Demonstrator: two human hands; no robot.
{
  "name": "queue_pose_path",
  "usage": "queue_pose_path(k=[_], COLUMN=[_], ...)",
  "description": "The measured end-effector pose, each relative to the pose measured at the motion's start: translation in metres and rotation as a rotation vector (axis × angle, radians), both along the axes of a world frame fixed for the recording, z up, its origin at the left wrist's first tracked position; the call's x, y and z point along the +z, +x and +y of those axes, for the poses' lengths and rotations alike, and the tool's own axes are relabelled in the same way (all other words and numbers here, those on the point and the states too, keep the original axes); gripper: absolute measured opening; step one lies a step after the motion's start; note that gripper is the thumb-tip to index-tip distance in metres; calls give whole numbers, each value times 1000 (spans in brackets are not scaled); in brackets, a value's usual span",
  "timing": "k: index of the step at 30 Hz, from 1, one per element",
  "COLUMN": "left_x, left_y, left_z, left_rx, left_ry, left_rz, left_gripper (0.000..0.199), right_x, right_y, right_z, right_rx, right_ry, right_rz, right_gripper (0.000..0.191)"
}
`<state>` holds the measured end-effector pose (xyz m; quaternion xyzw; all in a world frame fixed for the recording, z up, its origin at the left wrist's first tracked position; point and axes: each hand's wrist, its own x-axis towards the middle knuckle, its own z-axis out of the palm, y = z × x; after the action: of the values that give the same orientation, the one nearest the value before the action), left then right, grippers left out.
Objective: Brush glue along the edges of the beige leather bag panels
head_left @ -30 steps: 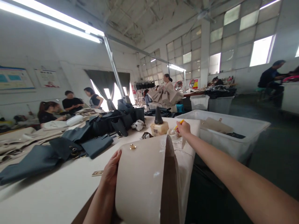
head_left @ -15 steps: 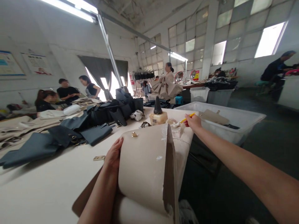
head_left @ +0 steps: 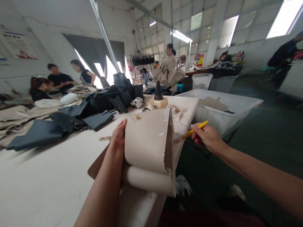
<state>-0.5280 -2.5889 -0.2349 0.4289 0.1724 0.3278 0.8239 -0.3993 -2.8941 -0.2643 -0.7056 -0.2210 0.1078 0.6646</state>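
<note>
My left hand (head_left: pixel 119 134) grips the left edge of a beige leather bag piece (head_left: pixel 145 142), thumb on top and fingers hidden beneath. The piece is folded over, with a gold clasp (head_left: pixel 137 116) near its far edge and whitish smears along its right edge. In my right hand (head_left: pixel 204 135) is a brush with a yellow handle (head_left: pixel 196 128), pinched between thumb and fingers. Its bristles point left, close to the open right edge of the piece; whether they touch it I cannot tell. A gold metal fitting (head_left: pixel 104 138) shows left of my left hand.
Behind the bag piece stands a stained pale container (head_left: pixel 159 103) with a black cone top. Dark blue leather pieces (head_left: pixel 99 119) are heaped at the table's left. A white plastic bin (head_left: pixel 227 105) stands beyond the right table edge (head_left: pixel 189 116). Several people work farther back.
My right hand has brought the brush from the smeared area by the container, nearer and down to the bag piece's right edge. The view has tilted down. My left hand keeps its hold.
</note>
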Motion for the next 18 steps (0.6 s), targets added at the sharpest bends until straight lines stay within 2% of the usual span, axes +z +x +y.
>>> queue_pose_path(k=[4,9,18], left_x=[0,4,1], left_y=[-1,-3,-3], left_z=[-1,-3,-1], left_rx=[17,38,-34], left_ry=[-5,-32,7], left_rz=[9,10,-14], left_gripper=[3,7,5], right_x=[-2,2,8], right_y=[-19,-29,22], right_z=[-2,-11,35], right_rx=[41,63,-111], right_ry=[-158,-241,-196], right_rz=[-36,-127,-347], right_gripper=[51,47,29])
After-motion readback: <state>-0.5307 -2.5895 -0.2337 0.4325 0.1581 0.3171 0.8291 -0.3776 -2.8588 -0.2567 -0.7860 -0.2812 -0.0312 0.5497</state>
